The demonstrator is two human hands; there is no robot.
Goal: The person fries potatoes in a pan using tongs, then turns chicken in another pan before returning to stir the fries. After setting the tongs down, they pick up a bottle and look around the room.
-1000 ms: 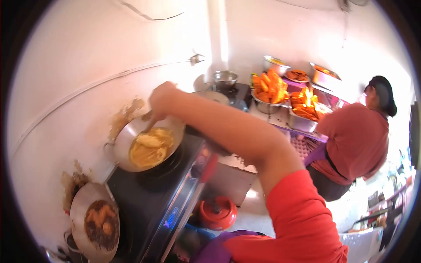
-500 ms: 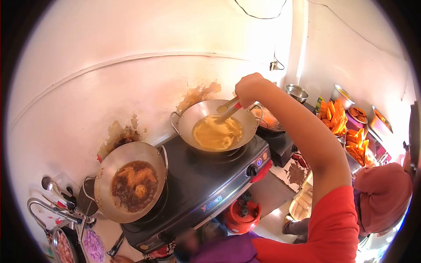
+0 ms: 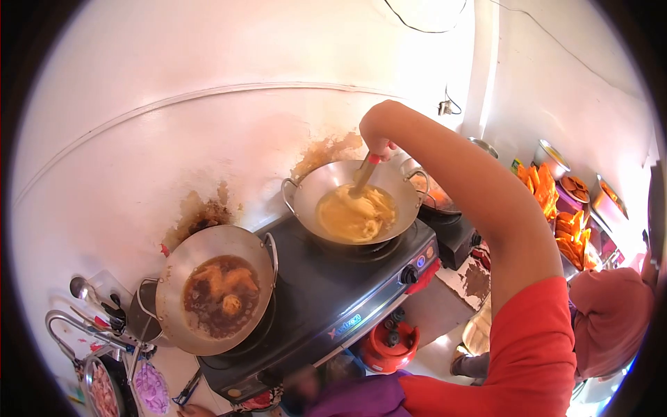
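Observation:
My right hand [image 3: 381, 146] is closed around metal tongs [image 3: 365, 175] with a red patch near the grip. The tongs point down into a wok [image 3: 338, 174], their tips among pale yellow pieces of food [image 3: 361, 212] in clear oil. At the bottom edge, only a sliver of my left hand [image 3: 196, 411] shows, near a dark-handled tool [image 3: 186, 390]; its fingers are cut off from view. A second wok [image 3: 174, 295] at the left holds browned pieces [image 3: 233, 281] in dark bubbling oil.
Both woks stand on a black gas stove [image 3: 306, 299]. Below it is a red gas cylinder [image 3: 390, 347]. Sliced onions [image 3: 151, 388] and a pan of raw meat [image 3: 103, 389] lie at lower left. Orange fried food [image 3: 573, 240] and another person [image 3: 611, 313] are at right.
My right hand has turned downward at the wrist, and the tongs now stand steeper in the oil. The view has shifted slightly, so the woks appear a little further right.

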